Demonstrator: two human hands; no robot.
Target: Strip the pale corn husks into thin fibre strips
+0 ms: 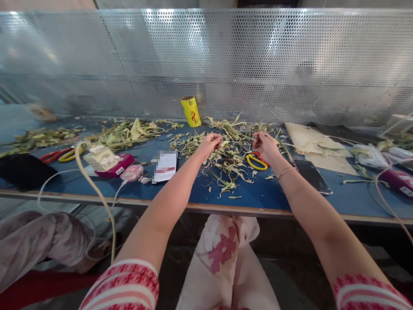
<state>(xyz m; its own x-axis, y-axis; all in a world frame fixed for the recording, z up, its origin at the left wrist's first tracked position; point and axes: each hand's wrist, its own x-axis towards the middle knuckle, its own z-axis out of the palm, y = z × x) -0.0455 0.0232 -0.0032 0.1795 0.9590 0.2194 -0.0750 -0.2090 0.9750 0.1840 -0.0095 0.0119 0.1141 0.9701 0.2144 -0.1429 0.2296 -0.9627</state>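
Between my two hands runs a thin dark strand [238,141], held roughly level above the table; its exact kind is too fine to tell. My left hand [211,143] pinches one end with closed fingers. At the other end my right hand [265,145] is closed in a pinch too. Beneath them lies a loose heap of dry, pale green plant scraps [222,161], like withered leaves and stalks. Scissors [257,162] with yellow and red handles rest among the scraps, just below my right hand, their blades partly covered.
A yellow tube [191,112] stands near the perforated metal panel [238,56]. Phones lie at left [166,167] and right [312,176]. Brown cardboard [318,146] is at right. Maroon-based devices [114,165], cables [93,181], another pair of scissors [57,156] and more scraps [129,133] lie leftward. A person's leg [41,241] shows lower left.
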